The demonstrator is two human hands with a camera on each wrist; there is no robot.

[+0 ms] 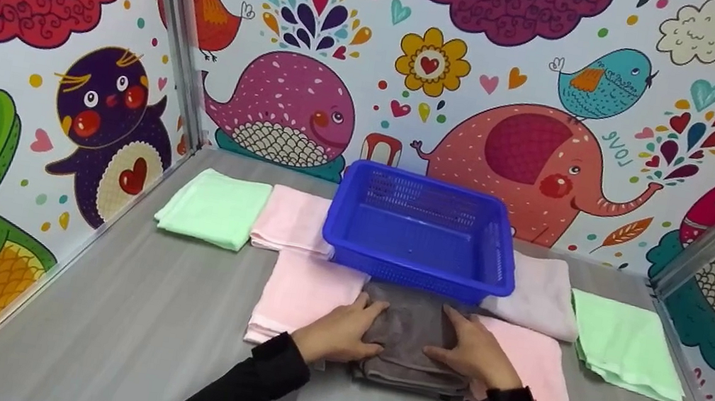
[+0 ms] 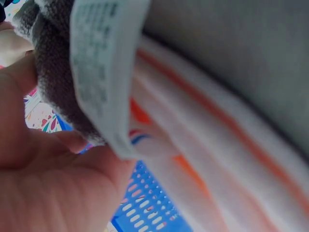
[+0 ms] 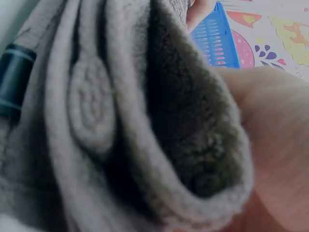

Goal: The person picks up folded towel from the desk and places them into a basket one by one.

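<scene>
A folded grey towel lies in front of the blue basket, its stacked layers facing the near side. My left hand grips its left side, with the thumb toward me and the fingers farther up. On the opposite side my right hand holds the towel the same way, thumb bent in over the top. A white printed label hangs from the towel beside my left hand in the left wrist view. Close up in the right wrist view, the thick grey folds curve against my right hand.
The blue basket stands behind the towel, with nothing in it. Folded pink towels flank the grey one, and a pale towel sits right of the basket. Green towels lie at both outer sides. Patterned walls enclose the table.
</scene>
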